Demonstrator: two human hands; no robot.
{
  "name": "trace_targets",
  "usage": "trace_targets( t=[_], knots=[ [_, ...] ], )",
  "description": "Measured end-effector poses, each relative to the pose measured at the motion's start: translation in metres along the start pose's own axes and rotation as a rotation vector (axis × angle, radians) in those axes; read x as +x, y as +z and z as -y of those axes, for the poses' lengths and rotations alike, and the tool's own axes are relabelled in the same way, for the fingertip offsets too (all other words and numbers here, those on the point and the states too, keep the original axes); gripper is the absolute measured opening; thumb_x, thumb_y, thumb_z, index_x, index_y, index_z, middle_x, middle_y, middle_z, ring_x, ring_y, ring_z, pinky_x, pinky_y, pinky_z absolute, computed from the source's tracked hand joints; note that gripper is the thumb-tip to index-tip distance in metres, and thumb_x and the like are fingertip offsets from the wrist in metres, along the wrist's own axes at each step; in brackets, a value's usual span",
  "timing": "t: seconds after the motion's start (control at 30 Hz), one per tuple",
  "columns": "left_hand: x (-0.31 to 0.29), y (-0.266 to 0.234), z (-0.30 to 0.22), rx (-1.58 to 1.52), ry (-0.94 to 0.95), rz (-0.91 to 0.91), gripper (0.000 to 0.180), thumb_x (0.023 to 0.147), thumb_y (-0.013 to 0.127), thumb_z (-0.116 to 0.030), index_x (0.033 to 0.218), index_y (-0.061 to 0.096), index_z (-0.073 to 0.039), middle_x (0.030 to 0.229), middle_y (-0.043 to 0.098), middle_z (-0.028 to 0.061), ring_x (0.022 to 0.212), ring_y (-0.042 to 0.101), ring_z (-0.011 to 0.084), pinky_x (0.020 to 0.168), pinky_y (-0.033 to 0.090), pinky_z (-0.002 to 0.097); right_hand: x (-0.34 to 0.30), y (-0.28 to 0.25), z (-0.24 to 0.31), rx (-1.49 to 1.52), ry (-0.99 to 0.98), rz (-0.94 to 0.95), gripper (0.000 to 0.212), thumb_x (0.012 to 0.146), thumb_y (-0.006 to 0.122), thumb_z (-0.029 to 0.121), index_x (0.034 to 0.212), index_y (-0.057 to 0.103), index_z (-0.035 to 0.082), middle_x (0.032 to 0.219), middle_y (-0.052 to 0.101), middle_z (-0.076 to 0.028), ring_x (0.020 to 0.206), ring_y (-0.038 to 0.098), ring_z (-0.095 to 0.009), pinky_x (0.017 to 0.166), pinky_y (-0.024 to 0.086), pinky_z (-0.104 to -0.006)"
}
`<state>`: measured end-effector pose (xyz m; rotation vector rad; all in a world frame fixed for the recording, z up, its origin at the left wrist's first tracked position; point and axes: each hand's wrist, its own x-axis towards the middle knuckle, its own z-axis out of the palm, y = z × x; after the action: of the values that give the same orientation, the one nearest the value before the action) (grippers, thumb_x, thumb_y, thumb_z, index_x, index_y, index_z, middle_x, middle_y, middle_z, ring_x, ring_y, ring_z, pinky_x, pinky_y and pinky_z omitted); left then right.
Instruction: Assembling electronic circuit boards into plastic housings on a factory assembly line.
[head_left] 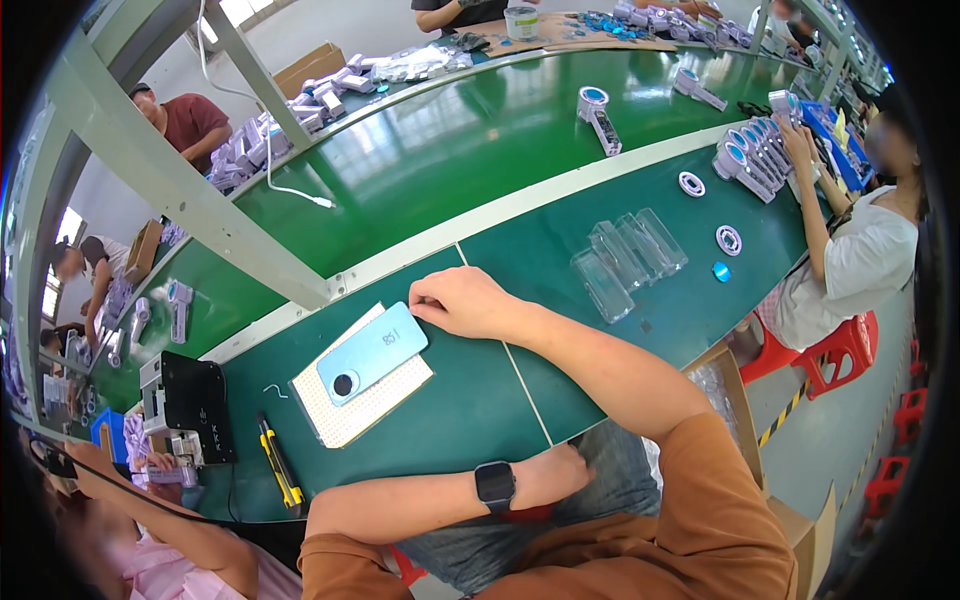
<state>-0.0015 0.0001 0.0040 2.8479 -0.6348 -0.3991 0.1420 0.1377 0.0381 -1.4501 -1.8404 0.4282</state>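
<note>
A light blue smartphone (372, 352) lies back up, its round dark camera toward me. Under it is a pale sheet covered with rows of small dots (335, 418). My right hand (462, 302) rests on the green table at the phone's far right corner, with curled fingertips against its edge; whether they pinch anything is hidden. My left hand (552, 476), with a dark smartwatch on the wrist, is closed in a loose fist over my lap, just off the table edge. A yellow and black utility knife (280, 468) lies left of the sheet.
Clear plastic trays (628, 262) and white rings (729, 240) lie to the right. A black machine (195, 410) stands at left. Past the white rail, a green conveyor (450, 130) carries white-purple handheld fans (600, 120). A co-worker (850, 240) handles more at right; another person sits at lower left.
</note>
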Motion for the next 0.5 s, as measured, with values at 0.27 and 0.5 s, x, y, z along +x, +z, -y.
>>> trace_targets(
  t=[0.27,0.5],
  knots=[
    [0.005,0.011,0.009,-0.165,0.034,-0.034,0.014,0.087,0.063,-0.019,0.095,0.069,-0.009,0.076,0.070,0.0094,0.080,0.070,0.0298,0.071,0.051,0.0432,0.015,-0.065,0.029,-0.327,0.109,-0.419,0.015,0.089,0.068,0.026,0.089,0.070,0.011,0.092,0.067,-0.013,0.095,0.064,-0.033,0.083,0.054,-0.0455],
    [0.012,0.039,-0.002,0.049,0.087,-0.262,0.009,0.082,0.062,-0.013,0.074,0.066,-0.009,0.069,0.067,0.0094,0.071,0.069,0.0291,0.064,0.053,0.0423,0.013,-0.244,-0.181,-1.043,0.825,-0.174,0.068,0.087,0.059,0.065,0.102,0.074,0.001,0.106,0.073,-0.021,0.098,0.071,-0.039,0.088,0.056,-0.0493]
  ],
)
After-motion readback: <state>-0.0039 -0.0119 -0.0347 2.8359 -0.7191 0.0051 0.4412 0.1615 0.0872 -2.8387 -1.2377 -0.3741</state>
